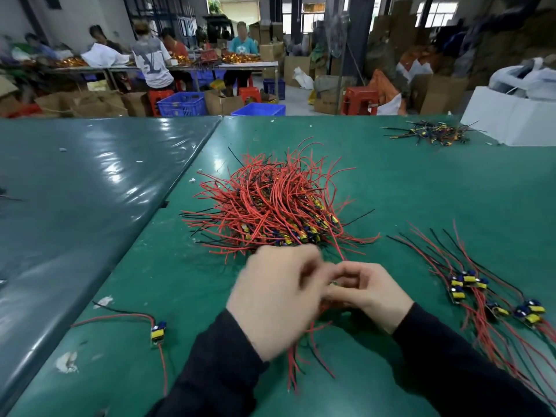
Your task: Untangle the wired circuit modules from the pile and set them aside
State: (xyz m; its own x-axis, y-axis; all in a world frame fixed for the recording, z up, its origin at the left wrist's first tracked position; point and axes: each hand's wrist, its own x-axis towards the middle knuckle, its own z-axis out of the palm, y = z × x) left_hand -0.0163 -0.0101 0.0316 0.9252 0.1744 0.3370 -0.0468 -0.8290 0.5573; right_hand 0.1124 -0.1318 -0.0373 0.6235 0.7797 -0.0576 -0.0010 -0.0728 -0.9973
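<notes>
Head view: both hands meet just before the pile of wired circuit modules (270, 203). The right hand (367, 291) pinches red wires still running into it; the left hand (278, 299) is blurred, grip unclear. A hard pull could drag neighbouring modules along.

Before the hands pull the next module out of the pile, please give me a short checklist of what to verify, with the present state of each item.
1. Both hands on the same bundle: ok. The left hand and right hand meet over red wires in front of the pile.
2. Grip clearly seen: cannot tell. The left hand is blurred.
3. Bundle free of the pile: not ok. One red wire runs from the hands up into it.
4. Set-aside group on the right is apart from the pile: ok.
5. Single module on the left lies out of the way: ok.
</notes>
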